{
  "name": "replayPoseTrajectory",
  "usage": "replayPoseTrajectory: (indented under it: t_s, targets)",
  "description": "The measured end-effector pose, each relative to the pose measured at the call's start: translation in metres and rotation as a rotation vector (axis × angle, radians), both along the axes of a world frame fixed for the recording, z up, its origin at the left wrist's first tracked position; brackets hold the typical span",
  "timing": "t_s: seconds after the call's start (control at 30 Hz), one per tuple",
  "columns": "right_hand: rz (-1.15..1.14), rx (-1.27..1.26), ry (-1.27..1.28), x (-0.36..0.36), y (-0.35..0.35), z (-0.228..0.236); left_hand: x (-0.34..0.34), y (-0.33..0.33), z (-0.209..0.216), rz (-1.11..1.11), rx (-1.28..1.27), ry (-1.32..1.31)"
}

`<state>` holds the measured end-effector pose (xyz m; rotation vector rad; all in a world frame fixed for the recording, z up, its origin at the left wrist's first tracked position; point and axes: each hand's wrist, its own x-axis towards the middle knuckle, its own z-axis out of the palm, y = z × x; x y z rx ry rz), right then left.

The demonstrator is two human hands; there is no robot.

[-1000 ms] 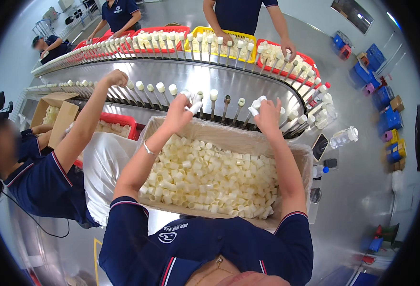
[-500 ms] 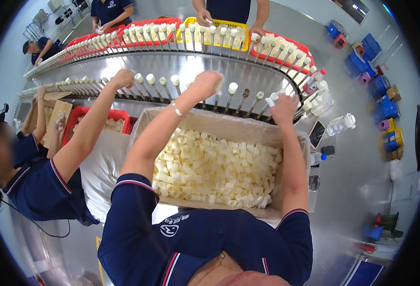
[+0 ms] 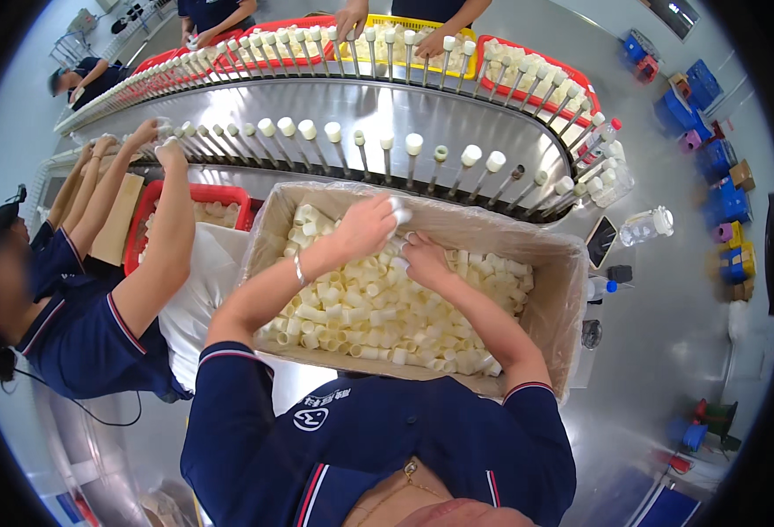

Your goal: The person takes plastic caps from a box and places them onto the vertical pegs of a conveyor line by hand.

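Note:
A cardboard box [image 3: 571,290] lined with clear plastic stands in front of me, filled with several small cream plastic caps [image 3: 352,307]. My left hand [image 3: 368,227] is over the far part of the box, closed on a white cap [image 3: 398,211]. Just beside it, my right hand [image 3: 422,260] reaches down into the pile, fingers curled among the caps. Behind the box runs a curved metal conveyor [image 3: 352,105] with rows of upright pegs [image 3: 413,158], many topped with caps.
A co-worker on my left [image 3: 62,325] reaches both arms to the pegs, with a red crate [image 3: 195,195] of caps before them. Other people's hands [image 3: 352,18] work over red and yellow crates across the conveyor. Clear bottles [image 3: 646,227] and blue bins [image 3: 694,97] stand at right.
Both my hands have come back from the conveyor pegs down into the box of caps. The view has tilted slightly.

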<state>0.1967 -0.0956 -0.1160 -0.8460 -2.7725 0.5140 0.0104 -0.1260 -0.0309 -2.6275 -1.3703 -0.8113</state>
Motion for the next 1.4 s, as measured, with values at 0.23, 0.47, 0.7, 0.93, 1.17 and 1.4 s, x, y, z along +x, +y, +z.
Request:
replayPoseTrajectory:
  t_s: [0.23,0.47,0.7,0.93,1.17,1.4]
  targets:
    - [0.066,-0.1,-0.078,-0.03,0.001,-0.035,-0.052,-0.06,-0.076,0.204,-0.373,0.442]
    - [0.046,-0.565,0.354,-0.011,0.0,0.033,-0.043,-0.049,-0.059,0.134,-0.635,0.075]
    - [-0.073,-0.049,0.457,0.007,0.069,0.139,-0.027,-0.02,0.015,0.147,-0.491,-0.744]
    - [-0.101,0.452,-0.186,0.01,0.138,0.165,-0.068,0.004,0.032,0.426,-0.282,-0.925]
    - [-0.23,0.308,-0.334,0.032,0.151,0.165,-0.103,0.062,0.034,0.599,0.011,-0.584]
    - [-0.283,0.801,0.31,0.049,0.096,0.135,-0.081,0.1,0.04,0.565,-0.239,-0.183]
